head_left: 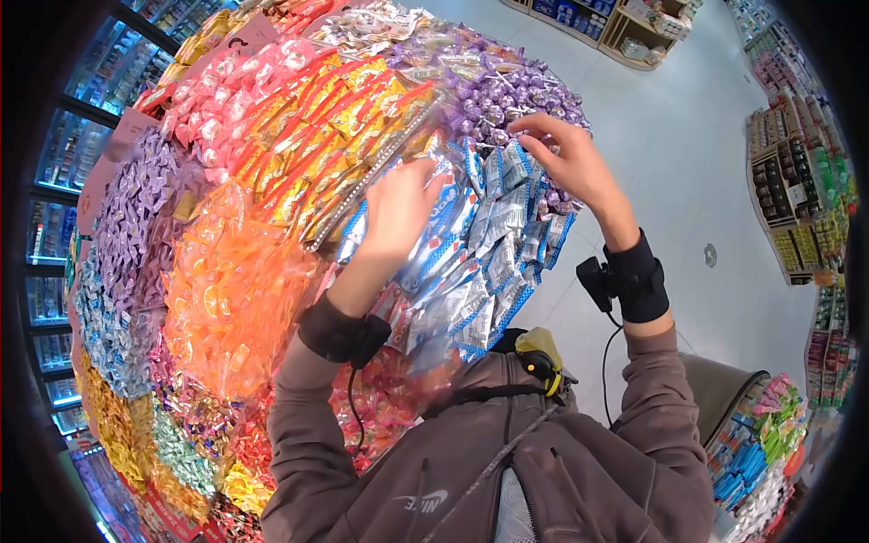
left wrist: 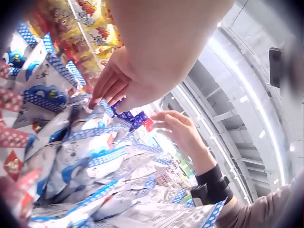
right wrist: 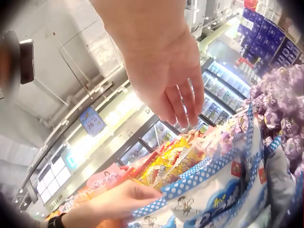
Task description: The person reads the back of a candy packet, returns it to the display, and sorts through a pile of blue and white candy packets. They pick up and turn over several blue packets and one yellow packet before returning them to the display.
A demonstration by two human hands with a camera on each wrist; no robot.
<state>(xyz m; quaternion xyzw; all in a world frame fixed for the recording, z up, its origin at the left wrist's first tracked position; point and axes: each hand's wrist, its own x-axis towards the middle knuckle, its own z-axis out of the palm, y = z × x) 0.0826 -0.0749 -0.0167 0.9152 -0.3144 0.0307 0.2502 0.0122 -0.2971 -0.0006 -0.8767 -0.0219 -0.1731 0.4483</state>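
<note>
My left hand (head_left: 398, 208) reaches over the upper left part of a pile of blue-and-white candy packets (head_left: 493, 226). In the left wrist view, its fingers (left wrist: 108, 88) point down, with the fingertips right at a packet's corner. My right hand (head_left: 570, 163) is raised over the far right of the same pile, beside purple-wrapped lollipops (head_left: 516, 100). Its fingers (right wrist: 178, 107) hang loosely bent above the dotted top edges of the packets (right wrist: 209, 185), with nothing held. A black camera band sits on each wrist.
A beaded divider strip (head_left: 376, 172) separates the packets from yellow-and-red candy bags (head_left: 317, 136). Orange packets (head_left: 222, 281) lie left, pink sweets (head_left: 240, 86) farther back. Lit coolers (head_left: 50, 226) line the left; stocked shelves (head_left: 787, 195) stand across the pale floor (head_left: 670, 136).
</note>
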